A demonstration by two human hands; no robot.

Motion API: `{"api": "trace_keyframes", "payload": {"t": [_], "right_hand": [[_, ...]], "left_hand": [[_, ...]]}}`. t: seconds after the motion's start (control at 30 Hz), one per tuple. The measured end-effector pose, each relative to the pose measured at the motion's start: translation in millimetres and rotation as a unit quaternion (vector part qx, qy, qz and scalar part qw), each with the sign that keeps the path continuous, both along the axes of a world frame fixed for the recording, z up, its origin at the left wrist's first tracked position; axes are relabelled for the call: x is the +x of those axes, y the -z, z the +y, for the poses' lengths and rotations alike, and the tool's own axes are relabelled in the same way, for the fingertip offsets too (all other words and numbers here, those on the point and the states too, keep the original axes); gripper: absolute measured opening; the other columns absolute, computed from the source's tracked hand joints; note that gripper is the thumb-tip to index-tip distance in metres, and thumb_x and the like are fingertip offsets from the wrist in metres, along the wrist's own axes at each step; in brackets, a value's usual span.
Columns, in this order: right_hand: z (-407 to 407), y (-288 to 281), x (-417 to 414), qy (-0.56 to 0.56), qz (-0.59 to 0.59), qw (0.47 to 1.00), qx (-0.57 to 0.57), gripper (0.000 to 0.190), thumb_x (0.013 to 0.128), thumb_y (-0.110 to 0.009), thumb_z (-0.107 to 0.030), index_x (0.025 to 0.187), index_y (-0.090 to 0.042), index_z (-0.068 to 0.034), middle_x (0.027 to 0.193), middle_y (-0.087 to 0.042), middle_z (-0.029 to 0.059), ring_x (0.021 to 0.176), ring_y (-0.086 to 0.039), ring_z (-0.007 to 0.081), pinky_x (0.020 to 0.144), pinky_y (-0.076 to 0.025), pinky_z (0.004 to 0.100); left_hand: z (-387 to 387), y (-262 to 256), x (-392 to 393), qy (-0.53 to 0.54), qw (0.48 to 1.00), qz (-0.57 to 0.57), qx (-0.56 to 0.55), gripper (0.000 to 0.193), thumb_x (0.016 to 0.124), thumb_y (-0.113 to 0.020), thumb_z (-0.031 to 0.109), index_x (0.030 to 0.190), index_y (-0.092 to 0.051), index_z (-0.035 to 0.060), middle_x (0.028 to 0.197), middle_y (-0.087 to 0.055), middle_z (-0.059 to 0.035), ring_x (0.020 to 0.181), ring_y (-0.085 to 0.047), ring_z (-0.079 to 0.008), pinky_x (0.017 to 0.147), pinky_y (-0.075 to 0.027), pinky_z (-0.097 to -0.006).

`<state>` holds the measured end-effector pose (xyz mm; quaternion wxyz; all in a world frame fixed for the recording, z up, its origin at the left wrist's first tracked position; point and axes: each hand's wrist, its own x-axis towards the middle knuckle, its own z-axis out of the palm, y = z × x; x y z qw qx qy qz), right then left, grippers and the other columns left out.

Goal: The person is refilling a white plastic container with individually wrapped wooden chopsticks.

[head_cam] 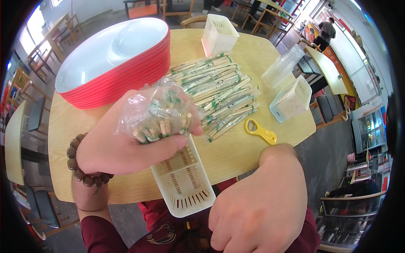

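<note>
My left hand (136,145), with a beaded bracelet at the wrist, grips a bundle of plastic-wrapped wooden chopsticks (164,123), their ends towards me. Below it, a white slotted plastic basket with a divider (185,186) reaches past the table's near edge; its far end is hidden by the hand. My right hand (259,205) is at the lower right, knuckles up with fingers curled down; its fingertips are hidden, so I cannot tell whether it holds anything. More wrapped chopsticks (221,91) lie in a pile on the wooden table beyond my left hand.
Stacked red-and-white oval trays (117,60) stand at the far left. A yellow bottle opener (261,131) lies right of the chopsticks. Two slotted plastic holders (221,34) (294,96) and stacked clear cups (282,65) stand farther off. A person (325,33) stands in the background.
</note>
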<state>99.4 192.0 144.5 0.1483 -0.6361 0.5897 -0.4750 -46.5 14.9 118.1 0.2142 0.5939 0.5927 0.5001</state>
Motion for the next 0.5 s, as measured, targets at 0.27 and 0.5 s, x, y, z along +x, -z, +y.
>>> {"api": "trace_keyframes", "payload": {"t": [0.27,0.5], "right_hand": [[-14,16,11,0.057,-0.043,0.977,-0.202,0.027,0.088,-0.066,-0.007,0.066,-0.051,-0.006,0.061,-0.054,0.0066,0.052,-0.056,0.0284,0.045,-0.043,0.0386],[1,-8,-3,0.033,-0.014,0.994,-0.102,0.031,0.092,-0.066,-0.009,0.067,-0.048,-0.006,0.066,-0.050,0.0069,0.056,-0.054,0.0260,0.047,-0.040,0.0374]], "left_hand": [[3,-2,-3,0.011,0.999,0.046,0.004,0.021,0.088,-0.072,0.001,0.109,-0.069,-0.0003,0.104,-0.074,-0.0091,0.101,-0.070,-0.0186,0.089,-0.055,-0.0343],[-3,2,-2,0.004,1.000,-0.005,0.003,0.022,0.087,-0.073,-0.001,0.108,-0.067,0.0009,0.103,-0.074,-0.0088,0.101,-0.070,-0.0191,0.088,-0.055,-0.0342]]}}
